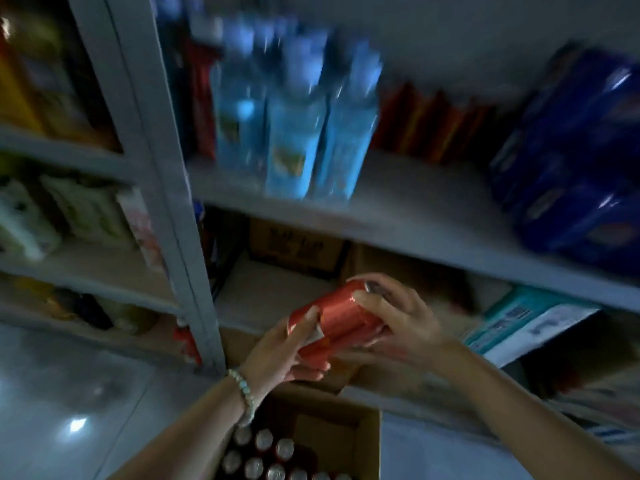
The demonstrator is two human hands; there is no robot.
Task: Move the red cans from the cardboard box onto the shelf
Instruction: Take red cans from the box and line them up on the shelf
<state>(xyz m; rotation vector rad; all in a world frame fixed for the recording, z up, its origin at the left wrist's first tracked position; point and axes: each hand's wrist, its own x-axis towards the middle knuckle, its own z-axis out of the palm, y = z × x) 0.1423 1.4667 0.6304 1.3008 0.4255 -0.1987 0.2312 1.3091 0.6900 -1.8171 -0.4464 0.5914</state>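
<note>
Both my hands hold red cans [337, 322] lying on their sides, lifted above the open cardboard box [367, 445]. My left hand [287, 351] grips the near ends, thumb across the red wall. My right hand [391, 317] grips the far ends, fingers curled over a silver top. How many cans are in the bundle is blurred. Inside the box stand several more cans [270, 459], silver tops up. The grey shelf [398, 216] lies above and ahead, with a row of red cans [433, 126] at its back.
Tall light-blue packs [298, 126] stand on the shelf's left part and dark-blue packs [581, 161] fill its right. Brown boxes [294, 247] sit on the level below. A grey upright post [166, 188] splits the racks. Glossy floor [69, 410] lies at the left.
</note>
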